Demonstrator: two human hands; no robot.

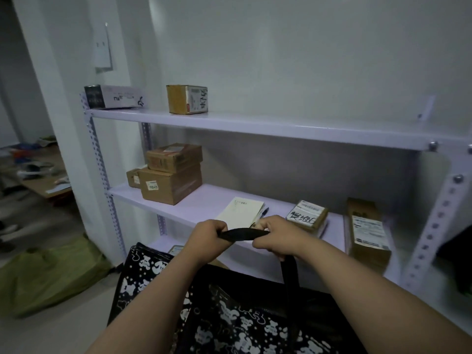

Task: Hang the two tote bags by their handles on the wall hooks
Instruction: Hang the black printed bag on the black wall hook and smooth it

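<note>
Both forearms reach in from the bottom edge; the person is otherwise out of view. Left hand and right hand are each clenched round the black handle, which runs taut between the 2 fists; one strap drops from under the right fist to the bag. Tote bag, black with white bear-like figures, hangs below the hands in front of the shelving, its bottom cut off by the frame. What it holds cannot be made out. No wall hook is discernible; a pale fitting on the far wall at right is too blurred to identify.

White metal shelf unit stands directly ahead. Top shelf: a long box and a small carton. Middle shelf: 3 stacked cartons, a notepad with a pen beside it, 2 labelled parcels at right. Green bag slumps on the floor at left. A cluttered desk beyond, blurred.
</note>
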